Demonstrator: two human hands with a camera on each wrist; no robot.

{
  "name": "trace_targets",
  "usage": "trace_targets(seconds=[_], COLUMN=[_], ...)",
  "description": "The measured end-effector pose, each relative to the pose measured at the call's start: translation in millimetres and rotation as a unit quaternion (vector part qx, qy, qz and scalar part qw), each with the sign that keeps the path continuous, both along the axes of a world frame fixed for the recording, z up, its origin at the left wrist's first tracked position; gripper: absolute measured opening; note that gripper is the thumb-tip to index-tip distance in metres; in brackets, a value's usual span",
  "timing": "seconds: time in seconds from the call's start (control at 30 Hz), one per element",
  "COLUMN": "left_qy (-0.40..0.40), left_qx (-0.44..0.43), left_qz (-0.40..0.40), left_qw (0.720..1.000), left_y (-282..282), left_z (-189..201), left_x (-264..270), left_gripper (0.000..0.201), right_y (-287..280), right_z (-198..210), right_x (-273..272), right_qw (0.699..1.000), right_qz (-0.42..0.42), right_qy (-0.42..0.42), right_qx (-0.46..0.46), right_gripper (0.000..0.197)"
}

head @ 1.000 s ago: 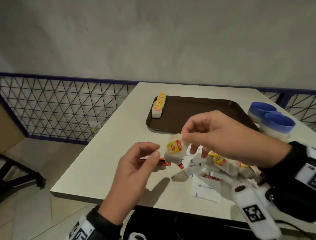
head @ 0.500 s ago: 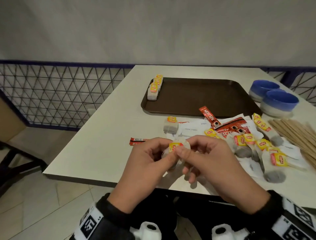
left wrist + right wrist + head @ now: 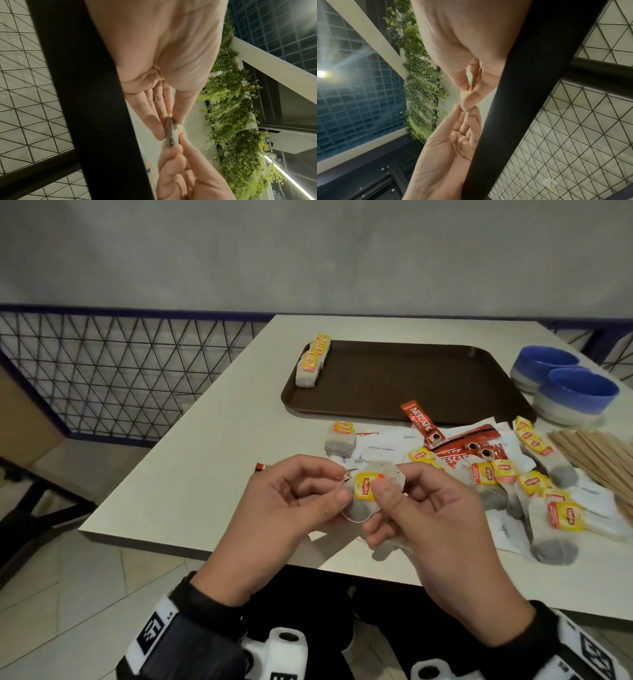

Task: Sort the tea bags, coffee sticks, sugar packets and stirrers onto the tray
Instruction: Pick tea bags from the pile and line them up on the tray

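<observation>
Evidently tidying its loose string before traying, both hands' fingers (image 3: 337, 498) pinch one tea bag (image 3: 368, 491) between them, above the tabletop (image 3: 191, 474).

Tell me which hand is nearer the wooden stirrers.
Right. The right hand pinches the tea bag and lies toward the stirrers at the table's right edge; the left hand, also on the bag, is farther left.
</observation>
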State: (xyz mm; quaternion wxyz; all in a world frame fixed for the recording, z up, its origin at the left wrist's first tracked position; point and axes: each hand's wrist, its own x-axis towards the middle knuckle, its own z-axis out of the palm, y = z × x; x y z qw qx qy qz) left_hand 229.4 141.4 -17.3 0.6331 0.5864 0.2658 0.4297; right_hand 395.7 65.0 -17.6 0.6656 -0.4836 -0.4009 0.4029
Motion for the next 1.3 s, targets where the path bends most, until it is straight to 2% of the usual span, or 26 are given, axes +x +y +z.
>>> trace_targets(seconds=[0.13, 0.23, 0.4, 0.6, 0.83, 0.93, 1.07, 1.17, 1.3], left_qy=[0.026, 0.042, 0.042, 0.068, 0.083, 0.059, 0.039, 0.022, 0.013], left_qx=[0.023, 0.038, 0.047, 0.072, 0.083, 0.059, 0.019, -0.006, -0.001], left_qz=[-0.021, -0.028, -0.028, -0.022, -0.026, 0.005, 0.034, 0.061, 0.073], left_qw=[0.999, 0.998, 0.998, 0.995, 0.993, 0.996, 0.999, 0.998, 0.997], left_y=[-1.1, -2.5, -2.3, -4.8, -5.9, -4.9, -2.9, -3.8, -3.9], left_z=[1.8, 2.4, 2.1, 5.6, 5.0, 5.2, 3.6, 5.3, 4.2], left_x=[1.1, 3.3, 2.1, 3.6, 4.0, 5.2, 5.3, 6.2, 7.7], left_gripper=[0.03, 0.023, 0.022, 0.027, 0.022, 0.03, 0.03, 0.029, 0.024], right_y=[-3.6, -5.8, -6.8, -6.9, -7.9, -8.8, -13.9, -17.6, -13.7], right_z=[-0.7, -0.6, 0.9, -2.5, -5.5, -3.0, 0.1, -0.5, -2.2], right_x=[1.4, -0.8, -3.6, -5.3, -8.6, -12.6, -17.6, -17.9, -19.7], right_qw=[0.999, 0.998, 0.998, 0.996, 0.99, 0.991, 0.989, 0.975, 0.937], right_qz=[0.019, 0.033, 0.031, 0.046, 0.066, 0.047, -0.007, -0.051, -0.068], right_qy=[-0.033, -0.058, -0.052, -0.074, -0.123, -0.118, -0.127, -0.184, -0.32], right_qx=[-0.003, 0.002, 0.006, 0.018, 0.032, 0.047, 0.076, 0.111, 0.119], right_gripper=[0.01, 0.009, 0.033, 0.034, 0.045, 0.041, 0.042, 0.038, 0.022])
